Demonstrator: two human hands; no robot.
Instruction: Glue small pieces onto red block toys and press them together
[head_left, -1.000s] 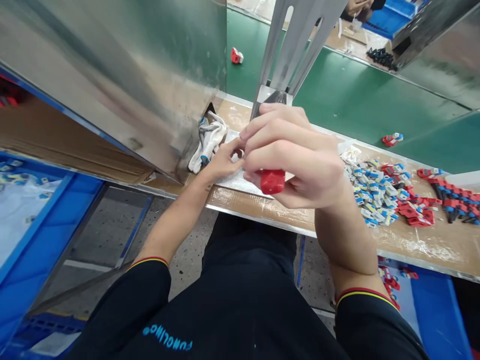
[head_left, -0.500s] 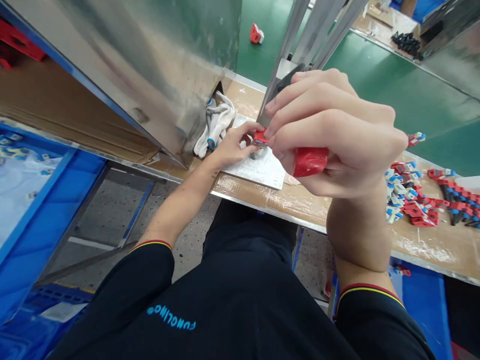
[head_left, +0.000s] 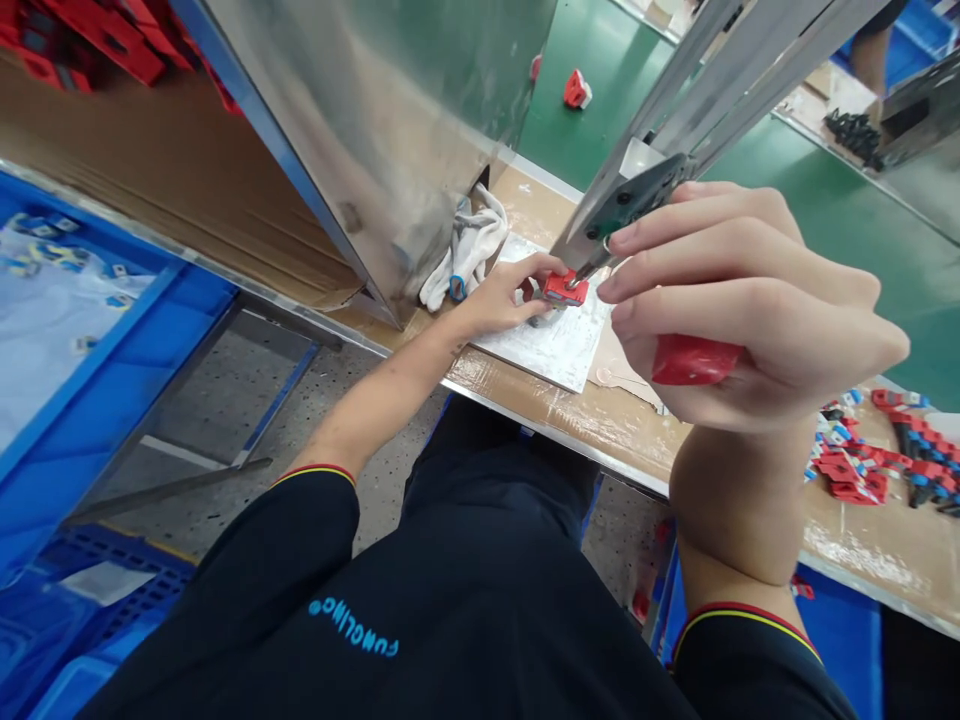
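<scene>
My left hand [head_left: 499, 303] pinches a small red plastic part [head_left: 566, 289] between thumb and fingers, over a scuffed white plate [head_left: 536, 355] on the bench. My right hand [head_left: 757, 290] is closed around a red handle [head_left: 690, 360], raised nearer the camera. Beyond its fingertips, a dark metal mechanism [head_left: 634, 200] with bolt heads sits on an upright metal frame. A thin metal tip [head_left: 589, 270] from the mechanism meets the top of the red part, or nearly so. My right fingers hide most of the handle and its joint.
White gloves [head_left: 469, 250] lie left of the plate, beside a sheet-metal panel [head_left: 375, 120]. Red, white and blue parts [head_left: 851, 465] are heaped at right. A green surface [head_left: 555, 135] carries a red-and-white piece [head_left: 577, 90]. Blue bins [head_left: 97, 370] stand at left.
The view has shifted, so the bench scene sits further right and lower. More of the mechanism and red part shows between my hands. Both hands keep their holds.
</scene>
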